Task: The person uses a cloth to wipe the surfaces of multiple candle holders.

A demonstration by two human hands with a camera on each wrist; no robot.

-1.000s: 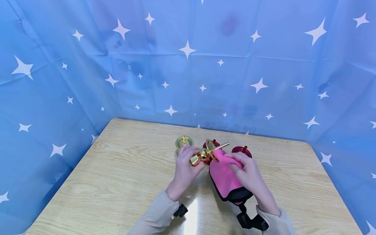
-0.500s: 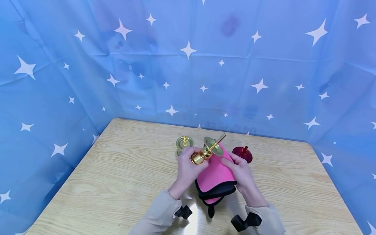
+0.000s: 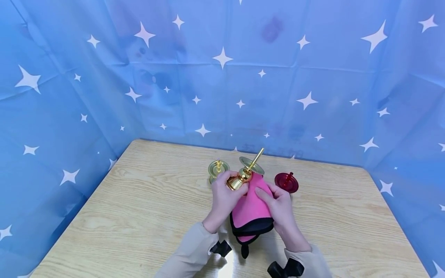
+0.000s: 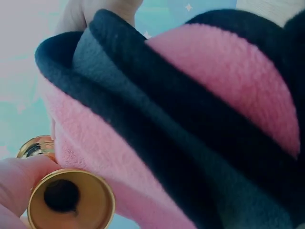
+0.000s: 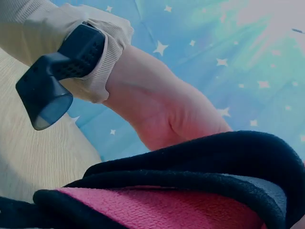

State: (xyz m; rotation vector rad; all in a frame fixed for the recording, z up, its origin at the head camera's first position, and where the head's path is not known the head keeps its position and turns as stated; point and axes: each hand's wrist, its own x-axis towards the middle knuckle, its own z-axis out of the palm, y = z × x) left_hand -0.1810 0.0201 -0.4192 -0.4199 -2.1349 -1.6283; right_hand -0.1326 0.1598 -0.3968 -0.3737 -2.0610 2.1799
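Observation:
My left hand (image 3: 224,200) grips a shiny gold candlestick (image 3: 235,183) by its lower body. It is tilted, with the drip dish and thin upper rod pointing up and right. Thumb and fingers of my right hand (image 3: 281,208) pinch a pink mitt (image 3: 252,204) with black edging, its upper end against the candlestick below the dish. The mitt's open, layered black edge hangs down. In the left wrist view the mitt (image 4: 105,143) lies beside the candlestick's hollow round base (image 4: 97,202). In the right wrist view the mitt (image 5: 162,205) hides my right fingers.
A second gold candlestick (image 3: 219,168) stands behind my left hand. To the right stands a dark red candlestick (image 3: 286,182). Both are on the light wooden table (image 3: 139,200), with a blue star-patterned curtain (image 3: 222,96) around it.
My right hand and the mitt have moved left and inward, and the mitt's lower end swung left. The gold candlestick has turned more upright. A red candlestick behind is now mostly hidden.

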